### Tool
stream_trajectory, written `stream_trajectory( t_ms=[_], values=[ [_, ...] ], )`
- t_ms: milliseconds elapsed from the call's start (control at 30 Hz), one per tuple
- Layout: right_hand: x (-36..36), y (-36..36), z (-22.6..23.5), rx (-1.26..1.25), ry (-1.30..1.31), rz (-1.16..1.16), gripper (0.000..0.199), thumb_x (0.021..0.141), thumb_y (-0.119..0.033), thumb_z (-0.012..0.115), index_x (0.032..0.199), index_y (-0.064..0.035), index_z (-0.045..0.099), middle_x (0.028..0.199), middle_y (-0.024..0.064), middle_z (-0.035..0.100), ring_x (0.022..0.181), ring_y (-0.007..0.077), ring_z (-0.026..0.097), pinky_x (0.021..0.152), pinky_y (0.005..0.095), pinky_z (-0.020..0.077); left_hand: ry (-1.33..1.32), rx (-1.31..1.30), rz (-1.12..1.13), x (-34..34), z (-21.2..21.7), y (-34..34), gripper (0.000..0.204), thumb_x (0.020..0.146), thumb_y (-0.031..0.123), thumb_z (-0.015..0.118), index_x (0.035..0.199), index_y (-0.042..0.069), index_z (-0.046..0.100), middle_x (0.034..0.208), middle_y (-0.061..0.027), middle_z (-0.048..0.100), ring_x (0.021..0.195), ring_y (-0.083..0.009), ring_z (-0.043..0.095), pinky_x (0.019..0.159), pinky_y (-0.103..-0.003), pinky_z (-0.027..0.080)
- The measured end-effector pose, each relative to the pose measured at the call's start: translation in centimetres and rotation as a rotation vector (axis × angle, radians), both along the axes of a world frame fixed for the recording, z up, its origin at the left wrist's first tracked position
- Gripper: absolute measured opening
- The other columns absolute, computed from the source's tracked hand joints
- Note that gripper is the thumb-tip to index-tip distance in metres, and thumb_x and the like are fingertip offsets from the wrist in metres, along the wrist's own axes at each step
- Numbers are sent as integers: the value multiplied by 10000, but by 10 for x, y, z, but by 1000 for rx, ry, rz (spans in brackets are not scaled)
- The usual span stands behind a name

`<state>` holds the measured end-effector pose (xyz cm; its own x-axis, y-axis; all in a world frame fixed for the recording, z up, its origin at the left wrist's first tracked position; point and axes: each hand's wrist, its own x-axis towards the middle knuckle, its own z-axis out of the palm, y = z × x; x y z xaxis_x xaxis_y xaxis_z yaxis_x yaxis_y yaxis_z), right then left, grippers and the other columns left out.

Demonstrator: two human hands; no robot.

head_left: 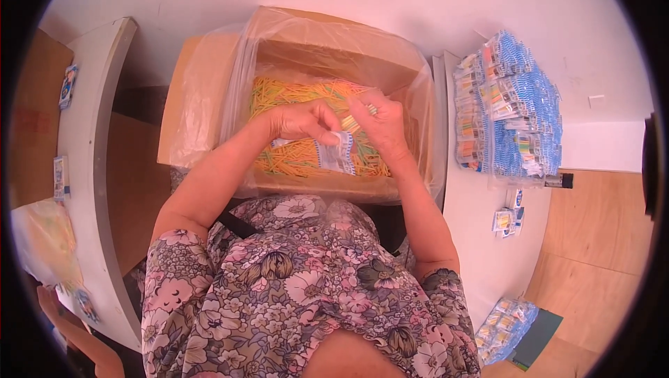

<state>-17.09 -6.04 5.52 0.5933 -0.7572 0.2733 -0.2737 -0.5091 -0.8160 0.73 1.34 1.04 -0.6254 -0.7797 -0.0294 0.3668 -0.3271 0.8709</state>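
Note:
A cardboard box [334, 29] lined with clear plastic stands in front of me, holding a heap of thin yellow, orange and green sticks [293, 158]. Above the heap, my left hand [306, 121] pinches a small clear packet [336, 156] with blue-patterned edges, which hangs below its fingers. Close beside it, my right hand [382, 126] is closed round a small bunch of yellowish sticks [354, 124], their ends near the packet's top. Whether the sticks' lower ends are inside the packet is hidden by the fingers.
On the white table at right, a clear bin [509, 110] is piled with filled packets; a few packets [507, 220] lie nearer. More filled packets [505, 329] are at lower right. A white table [104, 99] runs along the left, where another person's arm [87, 346] shows.

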Motion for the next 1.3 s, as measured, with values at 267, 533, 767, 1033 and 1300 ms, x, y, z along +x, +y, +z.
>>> stream_trajectory(
  t_ms=[267, 533, 767, 1033, 1300],
  values=[
    [-1, 13, 5, -111, 50, 145, 200, 795, -163, 673, 704, -11, 581, 599, 67, 542, 532, 103, 501, 490, 271, 398, -71, -51, 170, 1, -17, -2, 155, 791, 95, 687, 888, -25, 687, 879, -73, 676, 830, -117, 603, 797, -274, 468],
    [-22, -14, 26, 512, -160, -169, 197, 827, -182, 654, 694, -46, 604, 550, 11, 540, 446, 43, 444, 391, 234, 321, -139, -50, 428, -3, -8, -6, 91, 780, 19, 671, 868, 8, 691, 928, -27, 645, 837, -102, 575, 776, -250, 464],
    [-20, -16, 45, 760, 44, 57, 198, 834, -204, 660, 699, -81, 581, 610, -20, 548, 492, 43, 513, 406, 207, 383, -170, -81, 457, -6, 7, -4, 136, 752, -38, 655, 872, 9, 697, 985, -53, 629, 870, -115, 573, 794, -255, 463],
    [-12, -19, 42, 677, 142, 55, 208, 825, -213, 660, 687, -69, 602, 587, -22, 537, 468, 38, 482, 383, 200, 332, -162, -87, 409, -5, 3, -6, 154, 752, -52, 645, 886, 3, 697, 992, -57, 630, 884, -121, 575, 812, -260, 462],
    [4, -11, 42, 105, 189, -26, 225, 814, -184, 647, 701, -2, 579, 522, 28, 500, 493, 69, 423, 453, 271, 362, -205, -63, 432, -6, 0, -5, 136, 781, 11, 663, 912, -1, 697, 933, -45, 663, 845, -98, 588, 801, -263, 478]
  ],
)
